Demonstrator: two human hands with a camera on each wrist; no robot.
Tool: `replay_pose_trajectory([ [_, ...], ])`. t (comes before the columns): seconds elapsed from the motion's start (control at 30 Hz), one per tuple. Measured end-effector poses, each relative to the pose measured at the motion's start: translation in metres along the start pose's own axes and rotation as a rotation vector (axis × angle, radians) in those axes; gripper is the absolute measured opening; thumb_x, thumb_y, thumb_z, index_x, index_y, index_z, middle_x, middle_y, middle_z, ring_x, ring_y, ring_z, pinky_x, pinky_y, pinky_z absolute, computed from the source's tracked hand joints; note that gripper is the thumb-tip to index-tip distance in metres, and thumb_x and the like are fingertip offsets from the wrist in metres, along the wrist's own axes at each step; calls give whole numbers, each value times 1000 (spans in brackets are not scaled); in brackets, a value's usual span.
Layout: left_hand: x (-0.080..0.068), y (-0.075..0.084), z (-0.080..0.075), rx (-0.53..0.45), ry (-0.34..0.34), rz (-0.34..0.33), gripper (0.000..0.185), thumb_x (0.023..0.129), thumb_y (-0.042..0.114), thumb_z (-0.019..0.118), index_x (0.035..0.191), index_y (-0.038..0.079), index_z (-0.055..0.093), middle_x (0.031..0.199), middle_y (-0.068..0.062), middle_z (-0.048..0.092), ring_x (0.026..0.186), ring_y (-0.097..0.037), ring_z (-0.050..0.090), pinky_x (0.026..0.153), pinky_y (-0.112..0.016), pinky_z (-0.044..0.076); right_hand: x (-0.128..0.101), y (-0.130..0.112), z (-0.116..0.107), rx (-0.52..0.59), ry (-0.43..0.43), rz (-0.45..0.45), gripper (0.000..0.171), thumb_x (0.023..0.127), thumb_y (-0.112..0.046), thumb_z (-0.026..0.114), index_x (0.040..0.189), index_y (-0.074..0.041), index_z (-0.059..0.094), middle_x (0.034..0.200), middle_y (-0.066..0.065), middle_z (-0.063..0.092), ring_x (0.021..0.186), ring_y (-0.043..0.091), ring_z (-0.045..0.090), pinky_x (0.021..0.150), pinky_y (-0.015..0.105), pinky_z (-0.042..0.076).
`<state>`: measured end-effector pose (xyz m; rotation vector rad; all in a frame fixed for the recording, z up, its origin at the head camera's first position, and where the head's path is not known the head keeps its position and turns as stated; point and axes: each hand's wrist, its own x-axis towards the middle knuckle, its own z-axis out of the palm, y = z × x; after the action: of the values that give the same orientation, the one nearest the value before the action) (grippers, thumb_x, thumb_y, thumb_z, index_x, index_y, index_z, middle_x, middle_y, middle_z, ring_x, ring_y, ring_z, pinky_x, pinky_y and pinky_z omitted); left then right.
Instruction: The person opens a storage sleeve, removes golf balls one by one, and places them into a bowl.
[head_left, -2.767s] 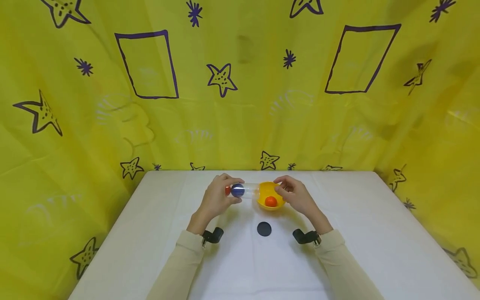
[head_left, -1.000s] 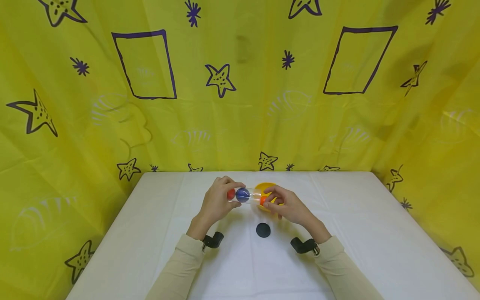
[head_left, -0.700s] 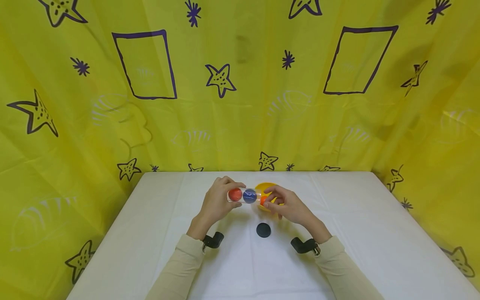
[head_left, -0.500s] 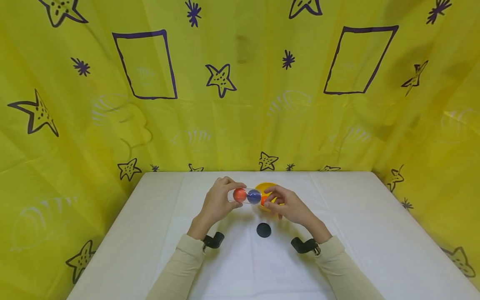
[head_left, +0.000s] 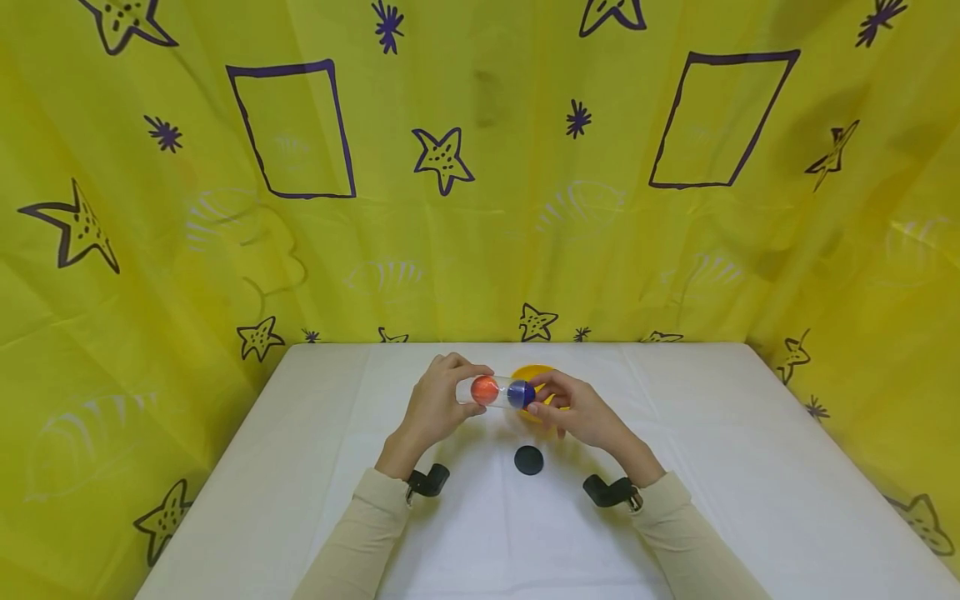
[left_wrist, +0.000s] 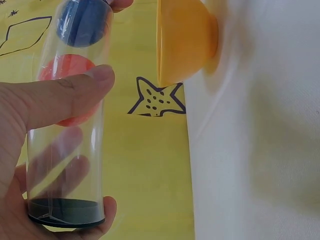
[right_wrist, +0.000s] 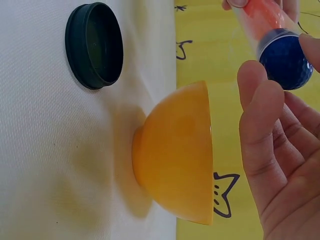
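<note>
My left hand [head_left: 442, 390] grips a clear tube [left_wrist: 90, 165] lying roughly level above the table, its dark-capped end in the palm. Inside it are a red ball [head_left: 484, 390] and, towards the right-hand mouth, a blue ball [right_wrist: 285, 62] partly poking out. My right hand [head_left: 577, 407] waits at that mouth with loosely bent fingers, fingertips right at the blue ball's edge. Below and behind the mouth stands a yellow bowl [right_wrist: 175, 155], partly hidden by the right hand in the head view; its inside is hidden.
A round black lid [head_left: 528, 460] lies on the white-covered table [head_left: 300, 483], nearer me than the bowl. A yellow curtain [head_left: 495, 242] printed with stars rises behind the table and on both sides.
Both balls have rolled rightward along the tube, the blue one partly out at the mouth. My right hand came from the bowl's rim to the mouth, then stayed. The orange ball is hidden now.
</note>
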<state>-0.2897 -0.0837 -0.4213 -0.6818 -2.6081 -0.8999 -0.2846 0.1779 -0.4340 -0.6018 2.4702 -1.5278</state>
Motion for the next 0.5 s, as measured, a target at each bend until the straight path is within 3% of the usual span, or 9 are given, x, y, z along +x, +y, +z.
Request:
replay_pose_trajectory([
  [0.17, 0, 1, 0, 0, -5, -4, 51, 73, 13, 93, 120, 23, 76, 112, -7, 67, 105, -22, 56, 84, -36, 51, 0, -1, -1, -15, 3, 5, 44, 96, -25, 72, 131, -4, 56, 105, 13, 66, 75, 27, 64, 56, 43, 57],
  [0.5, -1, 1, 1, 14, -1, -12, 52, 72, 14, 94, 120, 24, 76, 110, -2, 66, 104, -21, 56, 84, -35, 51, -1, 0, -1, -19, 5, 13, 44, 96, -25, 73, 131, -4, 56, 105, 15, 67, 80, 38, 66, 58, 45, 57],
])
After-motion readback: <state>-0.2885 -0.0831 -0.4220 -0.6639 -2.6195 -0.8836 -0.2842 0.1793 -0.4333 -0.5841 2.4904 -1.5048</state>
